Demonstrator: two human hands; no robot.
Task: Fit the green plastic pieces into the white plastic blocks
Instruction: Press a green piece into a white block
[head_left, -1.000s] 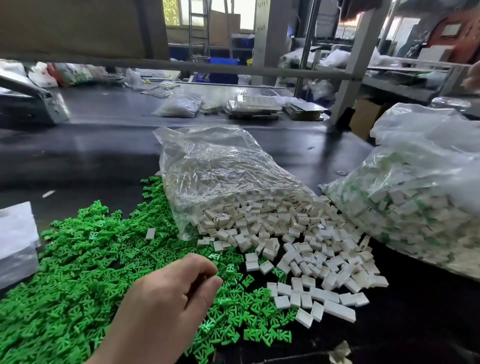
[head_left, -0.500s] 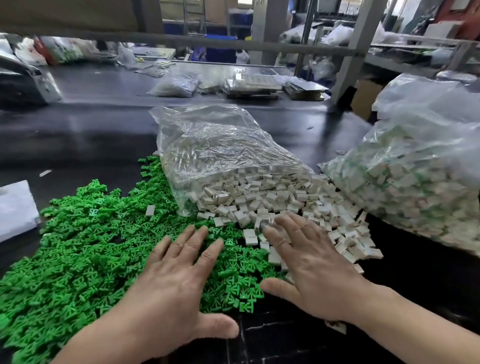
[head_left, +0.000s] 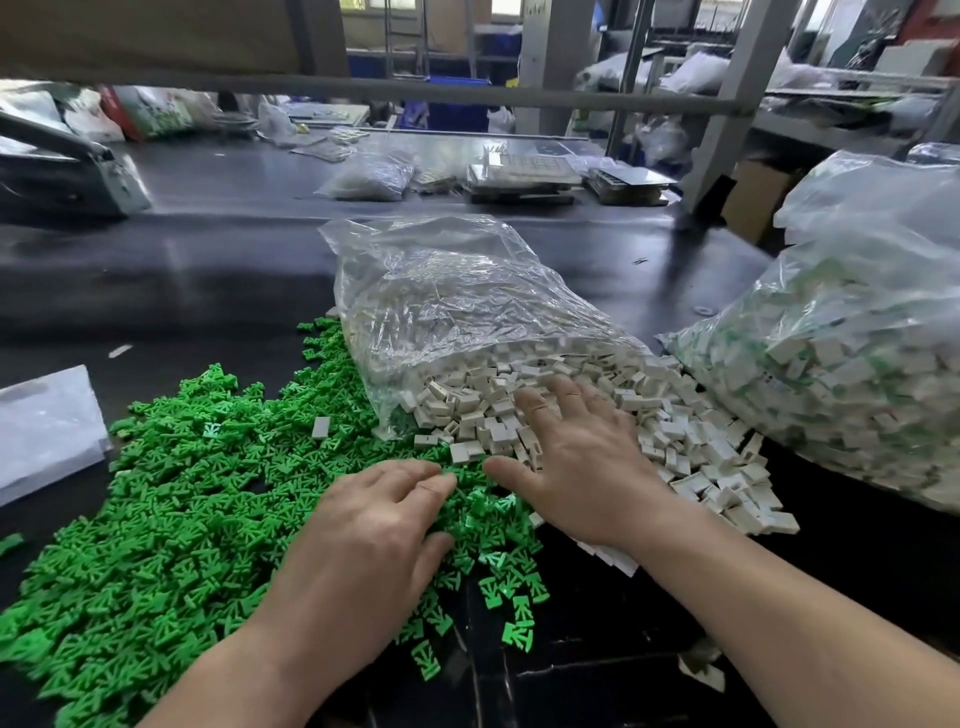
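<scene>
Green plastic pieces (head_left: 171, 519), small flat forked shapes, lie in a wide loose heap over the left of the smooth black tabletop (head_left: 208, 280), close to the person. At the far right bulges a clear bag (head_left: 857, 364) packed with white blocks that show green through them. Between the two, a crinkled clear plastic bag (head_left: 447, 291) lies on its side, and white plastic blocks (head_left: 691, 447), small matte rectangles, spill from its mouth. The right hand (head_left: 582, 467) lies palm down on the spilled blocks, fingers straight and spread, gripping nothing. The left hand (head_left: 363, 545) rests palm down on the green heap, fingers relaxed, holding nothing. One lone white block (head_left: 320, 427) sits among the green pieces.
</scene>
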